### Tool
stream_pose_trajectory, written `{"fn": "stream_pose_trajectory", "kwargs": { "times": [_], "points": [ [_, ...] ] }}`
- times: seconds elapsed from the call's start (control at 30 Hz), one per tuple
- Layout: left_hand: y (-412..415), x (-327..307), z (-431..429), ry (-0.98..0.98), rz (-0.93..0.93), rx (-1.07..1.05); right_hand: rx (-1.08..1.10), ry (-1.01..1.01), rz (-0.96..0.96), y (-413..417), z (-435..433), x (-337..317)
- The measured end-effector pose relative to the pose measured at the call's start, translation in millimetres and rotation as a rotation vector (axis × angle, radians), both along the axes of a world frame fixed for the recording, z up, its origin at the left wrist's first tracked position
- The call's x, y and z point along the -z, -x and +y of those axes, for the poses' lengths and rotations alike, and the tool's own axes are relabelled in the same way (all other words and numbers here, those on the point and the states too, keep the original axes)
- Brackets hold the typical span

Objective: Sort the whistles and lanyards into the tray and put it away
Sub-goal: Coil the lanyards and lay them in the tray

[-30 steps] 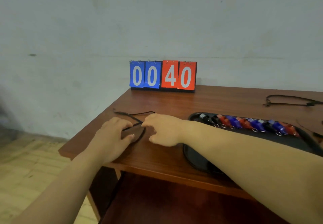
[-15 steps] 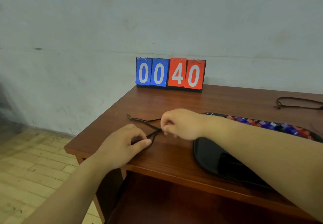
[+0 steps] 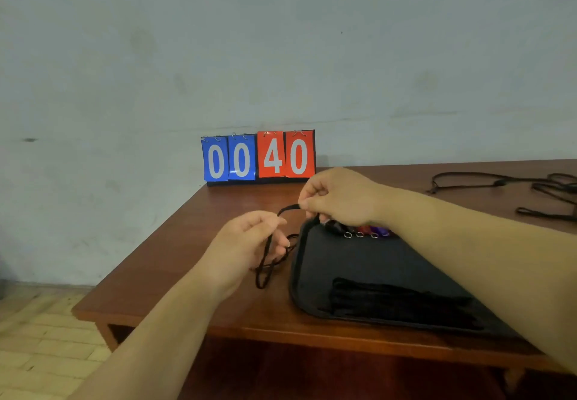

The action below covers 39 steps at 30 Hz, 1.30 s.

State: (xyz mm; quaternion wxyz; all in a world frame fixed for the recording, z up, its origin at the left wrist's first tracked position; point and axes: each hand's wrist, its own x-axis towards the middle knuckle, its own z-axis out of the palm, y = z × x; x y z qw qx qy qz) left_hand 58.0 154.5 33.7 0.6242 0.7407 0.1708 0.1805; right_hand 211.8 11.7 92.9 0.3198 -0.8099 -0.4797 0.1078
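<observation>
while the left hand (image 3: 246, 243) and right hand (image 3: 342, 196) pinch the lanyard (image 3: 264, 262), its dangling loops may snag the tray (image 3: 359, 262) rim.

- A single view, from a camera worn on the person's head, facing forward and slightly down.
- It sits close: both forearms enter from the bottom edge, and the left hand (image 3: 249, 243) and right hand (image 3: 340, 196) meet near the middle.
- The wooden surface (image 3: 193, 259) fills the lower half, with its left corner and the tiled floor (image 3: 37, 352) visible at lower left.
- A pale wall (image 3: 281, 40) fills the upper half, with a flip scoreboard (image 3: 257, 157) straight ahead at its foot.
</observation>
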Motion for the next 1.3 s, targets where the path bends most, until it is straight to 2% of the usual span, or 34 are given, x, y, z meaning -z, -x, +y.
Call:
{"fn": "stream_pose_trajectory", "kwargs": {
  "times": [0.07, 0.13, 0.27, 0.43, 0.63, 0.9, 1.0, 1.17, 1.3],
  "points": [
    [-7.1, -7.5, -7.5, -0.109, -0.026, 0.005, 0.031, -0.033, 0.047, -4.4, -18.0, -7.7],
    [-15.9, -15.1, -10.9, -0.138, -0.034, -0.055, 0.041, -0.07, 0.111, -9.8, -37.8, -15.3],
    [-33.2, -32.2, -14.2, -0.084, -0.154, -0.152, 0.016, -0.047, 0.12, -22.8, -78.3, -26.5],
    [-51.2, -52.1, -13.5, 0.039, -0.273, -0.315, 0.128, -0.125, 0.155, -39.8, -115.5, -28.4],
    [-63.7, -48.5, -5.3, 0.131, -0.256, -0.474, 0.268, -0.123, 0.182, -57.7, -152.7, -18.8],
    [-73.8, -30.6, -13.7, 0.102, -0.176, -0.536, 0.335, -0.219, 0.187, -70.7, -178.2, -15.8],
    [-74.9, -30.7, -20.3, 0.003, -0.116, -0.513, 0.31, -0.223, 0.135, -67.7, -176.8, -25.5],
    [-75.4, -41.6, -44.3, -0.333, 0.039, -0.39, 0.216, -0.209, 0.088, -55.1, -159.5, -45.7],
    [-78.3, -53.1, -71.6, -0.41, 0.007, -0.207, 0.148, -0.181, 0.069, -42.8, -148.0, -60.8]
  ]
}}
